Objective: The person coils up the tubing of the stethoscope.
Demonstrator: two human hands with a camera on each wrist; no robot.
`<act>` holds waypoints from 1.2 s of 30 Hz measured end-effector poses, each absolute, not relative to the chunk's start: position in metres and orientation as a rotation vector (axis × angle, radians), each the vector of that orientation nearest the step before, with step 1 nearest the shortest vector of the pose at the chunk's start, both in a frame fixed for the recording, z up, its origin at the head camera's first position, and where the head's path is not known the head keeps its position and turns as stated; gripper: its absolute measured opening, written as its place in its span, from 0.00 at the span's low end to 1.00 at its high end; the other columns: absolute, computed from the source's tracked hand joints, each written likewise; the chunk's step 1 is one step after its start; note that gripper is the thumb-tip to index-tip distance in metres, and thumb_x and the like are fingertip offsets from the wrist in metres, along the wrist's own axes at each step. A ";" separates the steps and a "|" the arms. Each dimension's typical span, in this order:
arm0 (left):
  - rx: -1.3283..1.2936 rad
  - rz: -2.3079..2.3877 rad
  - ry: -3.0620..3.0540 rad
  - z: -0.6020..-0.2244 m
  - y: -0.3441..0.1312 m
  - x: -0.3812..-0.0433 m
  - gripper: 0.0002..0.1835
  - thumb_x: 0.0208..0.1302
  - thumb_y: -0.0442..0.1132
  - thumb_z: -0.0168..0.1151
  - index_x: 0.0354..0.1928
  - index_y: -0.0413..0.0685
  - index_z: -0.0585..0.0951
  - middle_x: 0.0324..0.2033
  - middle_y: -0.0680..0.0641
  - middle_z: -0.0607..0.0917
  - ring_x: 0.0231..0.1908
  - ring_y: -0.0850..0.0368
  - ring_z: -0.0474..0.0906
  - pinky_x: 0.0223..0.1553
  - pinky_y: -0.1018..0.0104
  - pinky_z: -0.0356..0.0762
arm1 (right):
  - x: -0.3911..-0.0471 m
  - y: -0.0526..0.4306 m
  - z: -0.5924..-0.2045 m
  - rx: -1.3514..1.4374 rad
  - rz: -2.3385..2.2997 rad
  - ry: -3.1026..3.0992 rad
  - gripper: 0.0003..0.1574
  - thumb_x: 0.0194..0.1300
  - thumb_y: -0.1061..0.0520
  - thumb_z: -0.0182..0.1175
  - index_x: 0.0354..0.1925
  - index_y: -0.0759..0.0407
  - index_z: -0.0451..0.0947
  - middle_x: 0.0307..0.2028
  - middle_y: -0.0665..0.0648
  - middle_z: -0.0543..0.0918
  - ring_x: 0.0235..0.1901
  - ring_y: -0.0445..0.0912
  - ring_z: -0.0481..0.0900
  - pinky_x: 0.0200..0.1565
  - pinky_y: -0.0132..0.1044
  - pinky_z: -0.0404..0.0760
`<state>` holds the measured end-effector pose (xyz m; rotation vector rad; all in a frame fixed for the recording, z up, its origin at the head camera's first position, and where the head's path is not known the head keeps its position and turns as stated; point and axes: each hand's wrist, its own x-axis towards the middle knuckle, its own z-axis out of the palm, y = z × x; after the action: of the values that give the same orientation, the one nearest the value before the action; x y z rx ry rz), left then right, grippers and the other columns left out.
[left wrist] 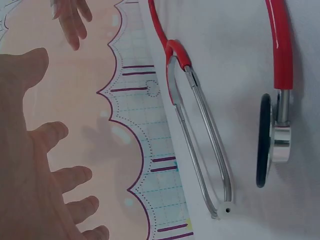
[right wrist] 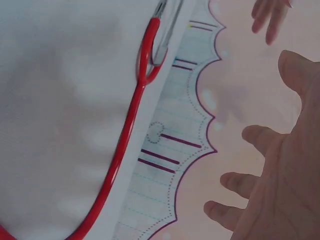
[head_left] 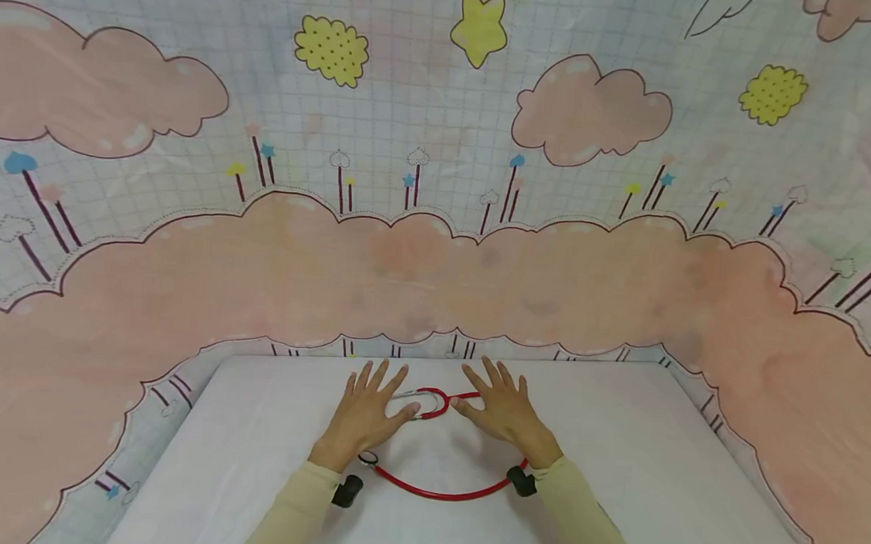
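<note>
A red stethoscope (head_left: 444, 496) lies on the white table, its tubing curved in a loop. Its metal ear tubes (left wrist: 207, 117) and its round chest piece (left wrist: 274, 142) point to the left side. My left hand (head_left: 365, 416), fingers spread and straight, hovers above the stethoscope's left part, hiding some of the ear tubes. On the other side my right hand (head_left: 505, 411) is likewise spread over the tubing and covers a stretch of it. Both wrist views show space between the fingers and the stethoscope. Neither hand holds anything.
The white table top (head_left: 641, 447) stretches out to both sides of the hands. Around its back and sides hangs a patterned cloth (head_left: 435, 280) with clouds and stars. A dark wrist camera (head_left: 348, 491) sits under the left wrist, another (head_left: 521, 481) under the right.
</note>
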<state>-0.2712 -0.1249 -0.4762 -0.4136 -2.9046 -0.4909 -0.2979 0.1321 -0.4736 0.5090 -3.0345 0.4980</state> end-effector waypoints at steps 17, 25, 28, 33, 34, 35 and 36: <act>-0.356 -0.771 -2.969 -0.486 -0.128 -0.278 0.42 0.65 0.62 0.59 0.76 0.55 0.58 0.74 0.39 0.61 0.74 0.37 0.55 0.69 0.38 0.59 | -0.311 0.133 -0.487 0.468 0.576 -3.096 0.44 0.69 0.30 0.50 0.75 0.43 0.56 0.76 0.59 0.54 0.75 0.60 0.51 0.70 0.69 0.47; -0.328 -0.883 -2.978 -0.497 -0.131 -0.287 0.43 0.63 0.56 0.65 0.75 0.52 0.59 0.72 0.37 0.65 0.71 0.38 0.60 0.67 0.39 0.63 | -0.319 0.133 -0.494 0.457 0.612 -3.148 0.44 0.69 0.31 0.50 0.75 0.45 0.56 0.75 0.61 0.58 0.74 0.61 0.53 0.69 0.70 0.48; -0.314 -0.924 -2.983 -0.501 -0.130 -0.287 0.43 0.62 0.52 0.68 0.74 0.49 0.61 0.70 0.37 0.67 0.70 0.37 0.62 0.67 0.40 0.63 | -0.321 0.134 -0.500 0.463 0.640 -3.160 0.43 0.69 0.33 0.52 0.75 0.47 0.58 0.74 0.62 0.60 0.74 0.61 0.55 0.68 0.71 0.48; -0.283 -1.040 -2.989 -0.504 -0.130 -0.292 0.43 0.60 0.48 0.70 0.74 0.46 0.61 0.71 0.37 0.67 0.71 0.37 0.61 0.69 0.41 0.61 | -0.327 0.134 -0.504 0.443 0.664 -3.190 0.43 0.68 0.34 0.54 0.74 0.48 0.58 0.72 0.62 0.63 0.73 0.60 0.57 0.68 0.71 0.49; -0.281 -1.052 -2.989 -0.505 -0.130 -0.293 0.44 0.60 0.47 0.70 0.74 0.46 0.61 0.70 0.37 0.67 0.71 0.37 0.61 0.69 0.40 0.61 | -0.328 0.134 -0.505 0.433 0.673 -3.196 0.44 0.68 0.34 0.54 0.74 0.48 0.59 0.72 0.62 0.64 0.73 0.59 0.58 0.68 0.71 0.49; -0.277 -1.064 -2.989 -0.506 -0.130 -0.295 0.44 0.59 0.47 0.71 0.74 0.46 0.61 0.70 0.37 0.67 0.70 0.36 0.62 0.69 0.40 0.61 | -0.330 0.134 -0.505 0.423 0.675 -3.205 0.44 0.67 0.33 0.54 0.74 0.47 0.59 0.72 0.61 0.64 0.73 0.59 0.58 0.69 0.71 0.49; -0.270 -1.073 -2.988 -0.507 -0.131 -0.296 0.44 0.59 0.46 0.71 0.74 0.46 0.61 0.70 0.37 0.67 0.70 0.36 0.62 0.68 0.40 0.61 | -0.330 0.134 -0.505 0.414 0.688 -3.207 0.44 0.67 0.33 0.54 0.74 0.47 0.59 0.72 0.61 0.64 0.73 0.58 0.58 0.69 0.71 0.49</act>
<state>-0.2963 -0.1307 -0.5072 -0.2703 -2.9885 -1.0728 -0.3305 0.1341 -0.5052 0.4139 -3.2067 0.6882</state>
